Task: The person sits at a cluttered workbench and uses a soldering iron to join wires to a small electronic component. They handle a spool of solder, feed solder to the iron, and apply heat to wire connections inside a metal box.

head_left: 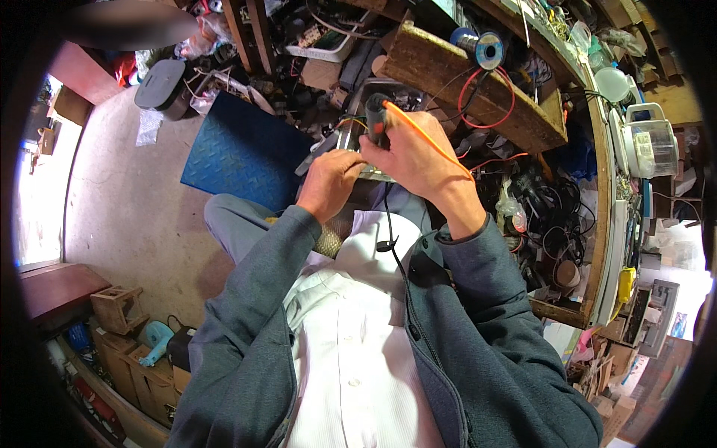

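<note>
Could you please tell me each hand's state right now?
Left hand: curled at the silvery metal tray; grip cannot be told.
Right hand: closed around the dark cylindrical tool.

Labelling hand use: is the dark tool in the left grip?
No, the dark tool is in the right grip, with an orange cord running from its top over the back of that hand.

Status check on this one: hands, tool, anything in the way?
Right hand gripping dark tool. Left hand beside metal case. Orange cord across right hand; tool's tip hidden.
</note>
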The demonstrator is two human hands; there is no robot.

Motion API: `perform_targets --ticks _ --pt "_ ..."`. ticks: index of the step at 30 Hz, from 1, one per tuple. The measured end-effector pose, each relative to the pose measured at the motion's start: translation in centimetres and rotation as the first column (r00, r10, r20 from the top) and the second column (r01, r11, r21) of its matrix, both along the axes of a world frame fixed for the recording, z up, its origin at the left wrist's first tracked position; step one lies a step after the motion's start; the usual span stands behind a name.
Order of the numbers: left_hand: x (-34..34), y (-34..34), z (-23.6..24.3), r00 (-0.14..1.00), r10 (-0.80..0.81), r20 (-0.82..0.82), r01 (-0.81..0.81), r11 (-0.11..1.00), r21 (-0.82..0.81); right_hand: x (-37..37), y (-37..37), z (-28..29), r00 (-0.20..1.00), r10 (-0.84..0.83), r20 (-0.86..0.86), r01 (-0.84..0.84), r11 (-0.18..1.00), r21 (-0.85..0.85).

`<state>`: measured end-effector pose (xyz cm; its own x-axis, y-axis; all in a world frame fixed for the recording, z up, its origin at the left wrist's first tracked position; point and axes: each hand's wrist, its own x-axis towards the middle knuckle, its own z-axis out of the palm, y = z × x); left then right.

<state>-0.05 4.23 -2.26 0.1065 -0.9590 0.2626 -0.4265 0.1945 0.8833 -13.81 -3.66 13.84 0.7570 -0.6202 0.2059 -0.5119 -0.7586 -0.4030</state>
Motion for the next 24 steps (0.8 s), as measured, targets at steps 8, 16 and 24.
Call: perform_targets --ticks 8,16,24 --pt "0.1 0.08 0.17 1.0 -0.013 0.003 0.013 1.0 -0.002 0.11 -0.11 -0.51 0.999 -0.015 0.029 0.014 1.0 0.015" --pt "0.15 0.14 0.55 1.0 -0.021 -0.001 0.021 1.0 0.008 0.0 -0.01 -0.3 1.0 0.0 -0.015 0.0 1.0 0.001" --pt "0.16 0.17 0.67 1.0 -0.013 0.005 0.013 1.0 0.019 -0.01 -0.04 -0.42 1.0 -0.008 -0.005 0.008 1.0 0.007"
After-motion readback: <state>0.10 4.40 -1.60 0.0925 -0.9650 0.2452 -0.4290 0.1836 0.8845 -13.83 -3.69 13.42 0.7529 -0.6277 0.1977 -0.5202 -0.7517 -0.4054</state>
